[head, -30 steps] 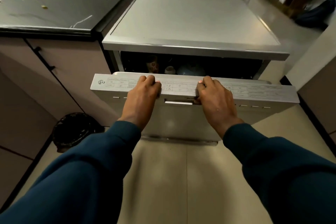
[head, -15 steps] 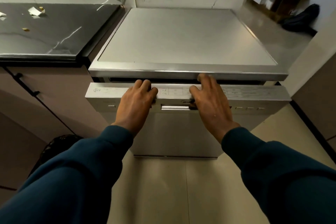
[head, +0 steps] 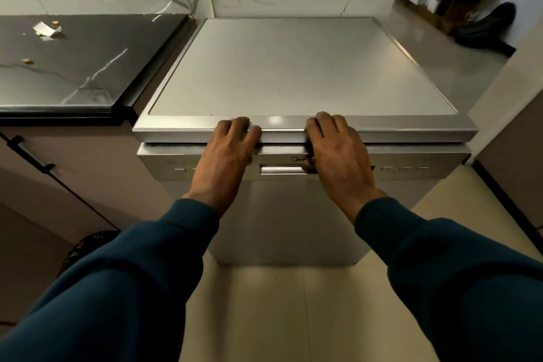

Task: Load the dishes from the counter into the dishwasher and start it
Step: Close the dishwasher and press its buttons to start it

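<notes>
Dishwasher door (head: pixel 293 209) is pressed flush by both flat, relaxed hands, left hand (head: pixel 226 156) and right hand (head: pixel 338 156), probably so it latches; nothing gripped.

Long dark teal sleeves (head: pixel 141 273) cover both arms to the wrists.

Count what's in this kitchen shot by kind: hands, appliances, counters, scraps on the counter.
Hands: 2, left hand and right hand
Dishwasher: 1
Dark counter: 1
Scraps on the counter: 3, paper scrap, crumb, crumb
Total: 7
</notes>
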